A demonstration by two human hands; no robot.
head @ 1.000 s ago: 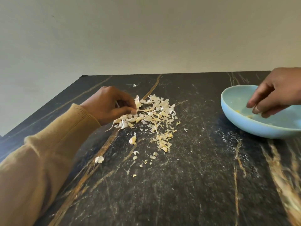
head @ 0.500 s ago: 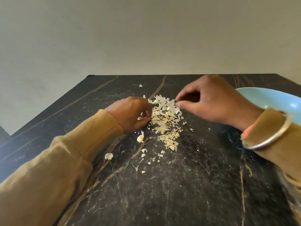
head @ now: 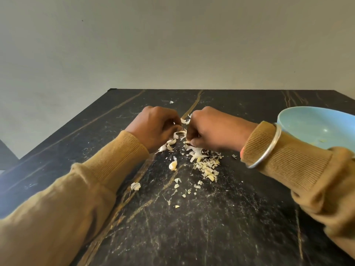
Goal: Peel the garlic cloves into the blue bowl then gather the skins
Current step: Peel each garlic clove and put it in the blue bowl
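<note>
Left hand (head: 155,129), right hand (head: 213,131) curled among skins (head: 207,167); blue bowl (head: 317,123) far right.

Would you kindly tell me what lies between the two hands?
In the head view, a heap of garlic skins lies between the left hand and the right hand.

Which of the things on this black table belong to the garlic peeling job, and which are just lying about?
Job: round pale blue bowl; heap of papery white garlic skins; small loose garlic clove beside the heap; left hand and right hand, both curled at the heap.
Just there: silver metal bangle on the right wrist; black gold-veined stone table.
</note>
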